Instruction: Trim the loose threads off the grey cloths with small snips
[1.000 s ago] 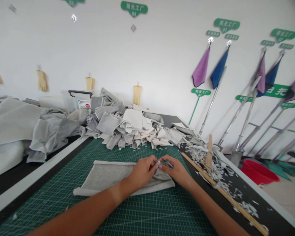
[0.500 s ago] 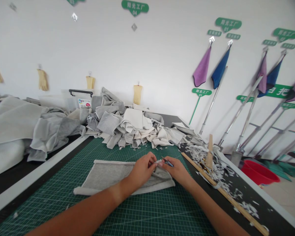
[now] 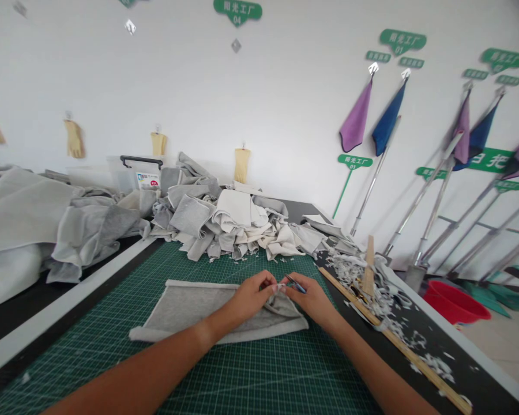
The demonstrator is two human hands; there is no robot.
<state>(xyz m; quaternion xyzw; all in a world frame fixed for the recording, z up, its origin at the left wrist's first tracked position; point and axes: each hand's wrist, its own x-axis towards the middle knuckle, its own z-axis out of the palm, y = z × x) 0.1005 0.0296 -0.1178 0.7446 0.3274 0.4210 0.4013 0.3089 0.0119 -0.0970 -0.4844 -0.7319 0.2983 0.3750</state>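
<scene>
A grey fabric piece (image 3: 190, 308) lies flat on the green cutting mat (image 3: 251, 374). My left hand (image 3: 251, 295) pinches the cloth's far right corner, fingers closed on it. My right hand (image 3: 312, 298) sits right beside it, closed around small blue-handled snips (image 3: 294, 283) whose tip points at the pinched corner. Both hands rest on the cloth's right end.
A heap of grey and cream fabric pieces (image 3: 225, 225) lies at the mat's far edge, more grey cloth (image 3: 47, 225) at the left. A long wooden ruler (image 3: 393, 340) and fabric scraps (image 3: 363, 276) lie to the right. A red basin (image 3: 454, 302) stands on the floor.
My hands have hardly moved; the left fingers lifted the cloth corner slightly toward the snips. The view shifted a little.
</scene>
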